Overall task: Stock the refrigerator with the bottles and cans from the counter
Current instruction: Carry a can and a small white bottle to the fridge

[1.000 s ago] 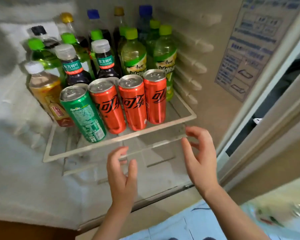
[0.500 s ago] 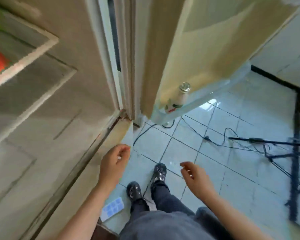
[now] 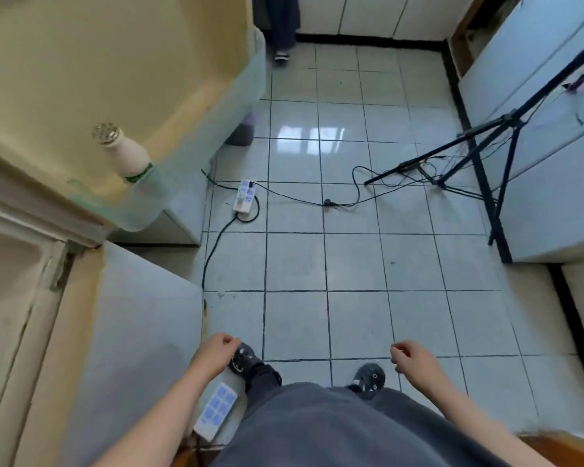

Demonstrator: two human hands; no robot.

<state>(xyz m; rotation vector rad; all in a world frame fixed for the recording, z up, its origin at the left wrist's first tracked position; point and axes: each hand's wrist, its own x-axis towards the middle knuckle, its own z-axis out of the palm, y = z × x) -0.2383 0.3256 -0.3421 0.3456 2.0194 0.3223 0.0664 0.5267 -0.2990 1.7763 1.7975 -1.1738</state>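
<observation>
A white bottle [image 3: 126,156] stands upright in the clear shelf of the open fridge door [image 3: 81,79], its shiny round cap on top and a green band near its bottom. The door is smooth and yellowish. The floor [image 3: 351,264] is glossy pale tile with dark lines. The left hand [image 3: 214,352] hangs low, fingers curled in loosely, holding nothing. The right hand [image 3: 415,359] hangs the same way, fingers bent and empty, above dark shoes [image 3: 245,360].
</observation>
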